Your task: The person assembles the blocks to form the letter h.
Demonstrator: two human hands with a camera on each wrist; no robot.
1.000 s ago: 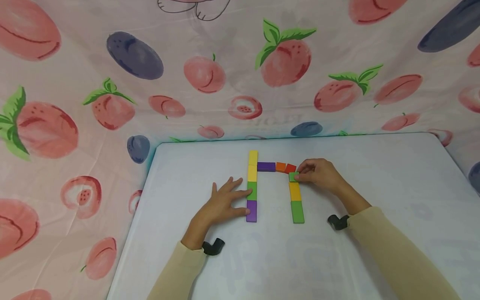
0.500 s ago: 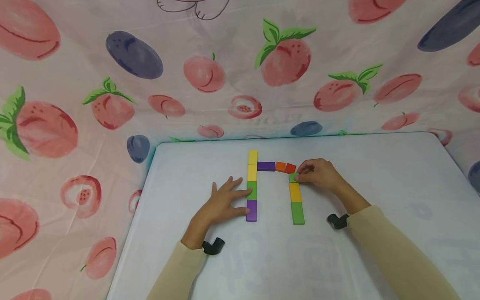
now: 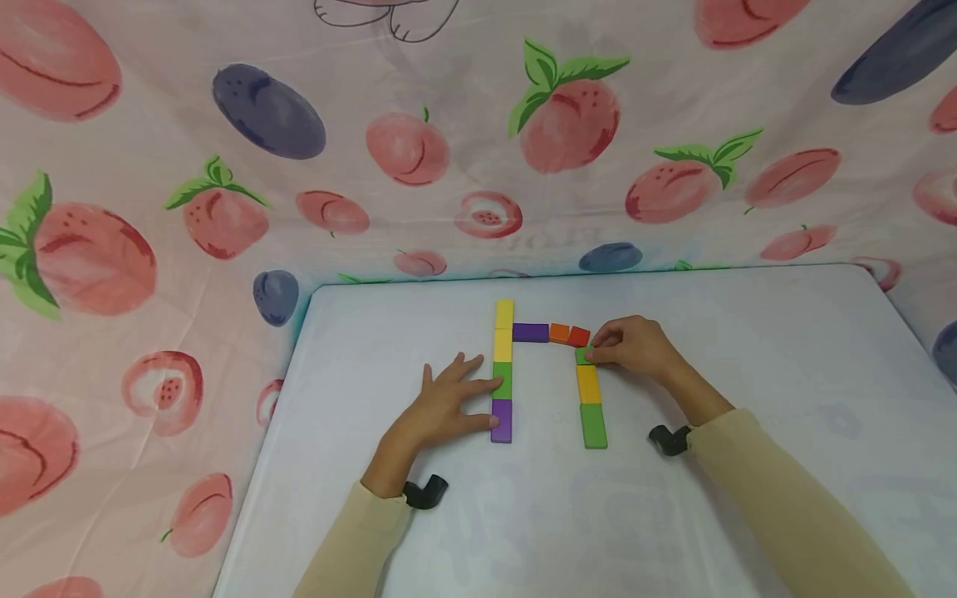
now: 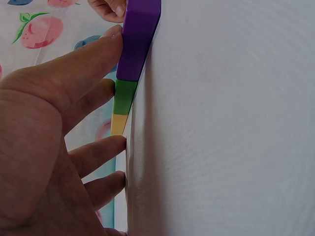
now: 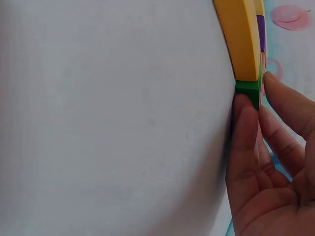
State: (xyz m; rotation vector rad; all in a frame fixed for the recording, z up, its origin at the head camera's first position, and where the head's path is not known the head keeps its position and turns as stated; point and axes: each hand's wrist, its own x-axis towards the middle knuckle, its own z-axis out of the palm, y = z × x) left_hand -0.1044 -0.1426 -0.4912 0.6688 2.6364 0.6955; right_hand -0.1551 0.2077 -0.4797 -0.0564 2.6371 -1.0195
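Note:
Colored toy blocks lie flat in two columns joined by a short row. My left hand rests with fingers spread beside the left column: the thumb touches its purple block, the index finger its green block. Two yellow blocks continue that column upward. At the top of the right column, my right hand pinches a small green block, its thumb partly covering it. Below come a yellow-orange block and a longer green block.
The joining row holds a dark purple block, an orange block and a slightly turned red block. Everything lies on a white tabletop. A fruit-printed cloth hangs behind and to the left.
Together with the yellow-orange and longer green blocks, the small green block has slid slightly toward the person, away from the red block. My left hand stays in place.

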